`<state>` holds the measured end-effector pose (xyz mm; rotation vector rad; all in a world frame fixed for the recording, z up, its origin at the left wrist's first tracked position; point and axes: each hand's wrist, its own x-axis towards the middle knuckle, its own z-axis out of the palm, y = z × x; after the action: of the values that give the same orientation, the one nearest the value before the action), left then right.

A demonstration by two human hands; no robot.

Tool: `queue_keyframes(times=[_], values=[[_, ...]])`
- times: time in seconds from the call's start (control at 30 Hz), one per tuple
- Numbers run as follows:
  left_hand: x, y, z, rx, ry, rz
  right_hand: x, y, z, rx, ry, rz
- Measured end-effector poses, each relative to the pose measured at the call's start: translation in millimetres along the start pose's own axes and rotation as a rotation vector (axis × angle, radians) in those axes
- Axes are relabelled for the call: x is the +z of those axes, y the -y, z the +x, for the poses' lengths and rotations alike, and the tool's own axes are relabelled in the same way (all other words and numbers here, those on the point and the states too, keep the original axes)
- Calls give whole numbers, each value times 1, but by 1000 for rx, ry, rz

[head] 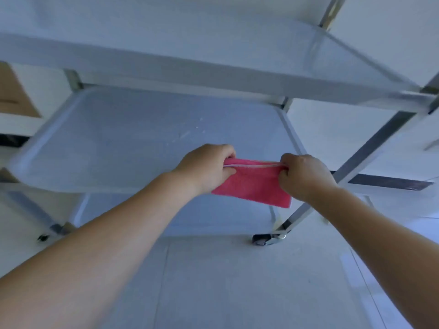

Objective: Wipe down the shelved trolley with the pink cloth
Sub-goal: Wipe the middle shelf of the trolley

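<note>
both hands, left hand (209, 166) and right hand (303, 174), pinch the folded pink terry cloth (251, 184) taut, likely refolding it above the white metal shelved trolley (142, 138).

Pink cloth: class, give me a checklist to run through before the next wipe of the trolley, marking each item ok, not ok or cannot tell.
1. Pink cloth held by both hands: ok; left hand and right hand pinch its top edge.
2. Cloth folded flat: ok.
3. Cloth touching the middle shelf: not ok; it hangs in front.
4. Shelf needs wiping: ok; pale specks show.
5. Cloth damp: cannot tell.
6. Castor locked: cannot tell.
</note>
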<state>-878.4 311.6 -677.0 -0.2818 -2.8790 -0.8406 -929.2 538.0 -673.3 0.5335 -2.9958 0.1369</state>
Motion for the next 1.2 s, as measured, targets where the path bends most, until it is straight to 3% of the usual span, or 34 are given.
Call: queue_keyframes(times=[0.13, 0.33, 0.6, 0.67, 0.77, 0.83, 0.93, 1.03, 1.2], values=[[28, 4, 33, 108, -95, -108, 14, -26, 17, 125, -12, -165], [39, -2, 45, 35, -72, -213, 7, -26, 10, 204, 71, -226], [74, -1, 77, 97, -94, -235, 22, -44, 19, 235, -72, -431], [68, -1, 65, 113, -70, -155, 29, -40, 11, 146, -73, -410], [55, 6, 42, 135, -76, -44, 36, -27, -1, -288, 13, -118], [52, 15, 28, 163, -90, 44, 47, -24, -5, -456, 148, -10], [61, 32, 16, 208, -150, 187, 64, -37, -3, -414, 217, 15], [62, 41, 11, 131, -111, 217, 61, -44, 1, -330, 288, -10], [66, 44, 18, 115, -116, 209, 63, -44, 17, -430, 293, -16]])
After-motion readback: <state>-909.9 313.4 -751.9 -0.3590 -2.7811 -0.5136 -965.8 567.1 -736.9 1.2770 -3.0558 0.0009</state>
